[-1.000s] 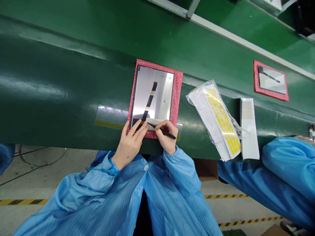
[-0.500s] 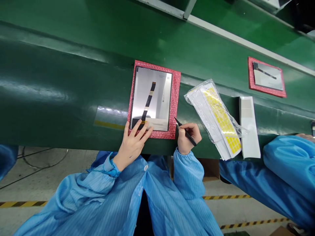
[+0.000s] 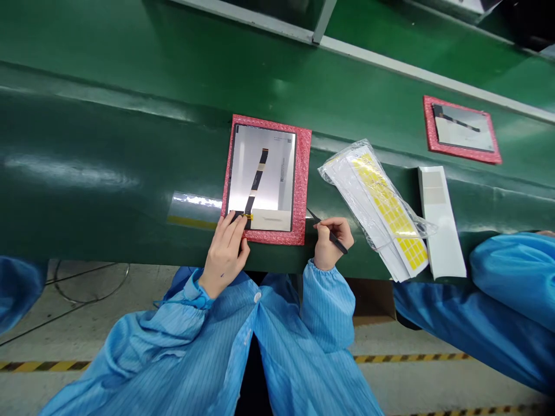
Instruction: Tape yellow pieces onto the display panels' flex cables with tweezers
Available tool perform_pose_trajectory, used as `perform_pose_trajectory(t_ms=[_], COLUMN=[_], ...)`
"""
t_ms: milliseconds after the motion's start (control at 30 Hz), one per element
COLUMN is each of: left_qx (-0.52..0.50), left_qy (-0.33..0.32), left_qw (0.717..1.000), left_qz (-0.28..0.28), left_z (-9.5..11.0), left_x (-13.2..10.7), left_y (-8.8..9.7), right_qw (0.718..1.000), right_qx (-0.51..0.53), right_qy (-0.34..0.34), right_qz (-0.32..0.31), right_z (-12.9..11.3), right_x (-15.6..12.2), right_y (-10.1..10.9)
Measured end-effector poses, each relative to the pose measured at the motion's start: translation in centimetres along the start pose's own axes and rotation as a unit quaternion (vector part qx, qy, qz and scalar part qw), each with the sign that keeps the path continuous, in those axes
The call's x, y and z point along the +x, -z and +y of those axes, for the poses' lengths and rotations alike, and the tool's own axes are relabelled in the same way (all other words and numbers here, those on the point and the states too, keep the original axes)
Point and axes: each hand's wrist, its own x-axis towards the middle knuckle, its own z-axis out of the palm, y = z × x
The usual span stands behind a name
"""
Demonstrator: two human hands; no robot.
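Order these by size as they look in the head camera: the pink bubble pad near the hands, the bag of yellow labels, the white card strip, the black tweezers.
Largest: the pink bubble pad and the bag of yellow labels look alike, so unranked.
Then the white card strip.
Smallest: the black tweezers.

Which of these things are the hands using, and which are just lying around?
Being used:
- left hand, on the ribbon cable
- display panel, on a pink bubble-wrap pad
- right hand, holding black tweezers

Just lying there:
- plastic bag of yellow labels
- white strip
- second panel
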Motion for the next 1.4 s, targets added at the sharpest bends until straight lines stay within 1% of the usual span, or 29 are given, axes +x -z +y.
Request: perform_pose_trajectory(t_ms=[67, 133, 233, 300, 333, 400, 467, 533, 600, 700, 767, 867, 933, 1000, 1067, 1133, 1167, 1200, 1233, 1300, 1367, 1400], left_qx=[0.007, 0.035, 0.093, 0.087, 0.059, -0.058, -0.191, -0.287, -0.346, -0.43, -0.468, -0.502, -0.509, -0.502, -0.487, -0.44, -0.408, -0.322, -0.277, -0.209, -0.133, -0.093], left_qy=[0.025, 0.057, 0.105, 0.136, 0.155, 0.213, 0.27, 0.304, 0.324, 0.356, 0.362, 0.35, 0.341, 0.339, 0.343, 0.358, 0.371, 0.39, 0.408, 0.436, 0.447, 0.436], left_qw=[0.999, 0.997, 0.989, 0.987, 0.986, 0.975, 0.944, 0.908, 0.88, 0.829, 0.805, 0.789, 0.788, 0.793, 0.802, 0.823, 0.834, 0.862, 0.869, 0.875, 0.884, 0.895], left_qz=[0.027, 0.043, 0.037, 0.022, 0.012, -0.007, -0.02, -0.029, -0.038, -0.039, -0.037, -0.05, -0.063, -0.065, -0.053, -0.038, -0.028, -0.03, -0.031, -0.021, -0.016, -0.012], left_z=[-0.5, -1.6, -3.9, -5.2, -5.7, -6.2, -6.3, -6.2, -6.1, -5.9, -5.7, -4.9, -4.4, -4.5, -5.8, -8.4, -10.1, -12.0, -13.9, -17.5, -20.4, -21.4], left_x=[0.6, 1.9, 4.9, 6.9, 7.8, 9.0, 9.6, 9.8, 10.0, 10.7, 11.5, 12.5, 12.8, 12.7, 12.4, 12.0, 11.7, 11.5, 11.4, 11.2, 11.0, 11.0], left_y=[0.5, 1.1, 1.6, 1.6, 1.5, 1.5, 1.6, 1.8, 1.8, 1.6, 1.4, 1.3, 1.5, 2.1, 3.4, 5.9, 7.6, 9.6, 11.7, 16.1, 20.1, 21.7], right_qw=[1.0, 1.0, 1.0, 1.0, 1.0, 0.999, 0.999, 0.999, 0.999, 0.999, 0.998, 0.997, 0.997, 0.997, 0.997, 0.997, 0.997, 0.997, 0.997, 0.997, 0.996, 0.996], right_qx=[0.001, 0.005, 0.01, 0.014, 0.017, 0.026, 0.032, 0.032, 0.034, 0.043, 0.052, 0.064, 0.064, 0.061, 0.059, 0.06, 0.061, 0.062, 0.063, 0.065, 0.067, 0.068], right_qy=[-0.004, -0.005, -0.009, -0.012, -0.012, -0.013, -0.014, -0.017, -0.019, -0.022, -0.027, -0.034, -0.037, -0.039, -0.041, -0.043, -0.044, -0.045, -0.046, -0.047, -0.046, -0.046], right_qz=[-0.003, -0.007, -0.016, -0.018, -0.018, -0.017, -0.018, -0.021, -0.022, -0.021, -0.018, -0.018, -0.018, -0.018, -0.017, -0.017, -0.017, -0.017, -0.018, -0.019, -0.022, -0.023], right_z=[0.1, 0.2, 0.3, 0.4, 0.5, 0.5, 0.4, 0.4, 0.3, 0.4, 0.5, 0.7, 0.8, 1.0, 1.1, 1.3, 1.4, 1.4, 1.4, 1.5, 1.4, 1.4], right_x=[0.0, 0.0, 0.1, 0.1, 0.1, 0.1, 0.1, 0.1, 0.1, 0.2, 0.3, 0.4, 0.4, 0.4, 0.4, 0.3, 0.3, 0.3, 0.3, 0.3, 0.3, 0.3], right_y=[0.1, 0.1, 0.2, 0.2, 0.2, 0.2, 0.2, 0.3, 0.3, 0.3, 0.3, 0.4, 0.4, 0.5, 0.6, 0.7, 0.7, 0.7, 0.8, 0.8, 0.8, 0.8])
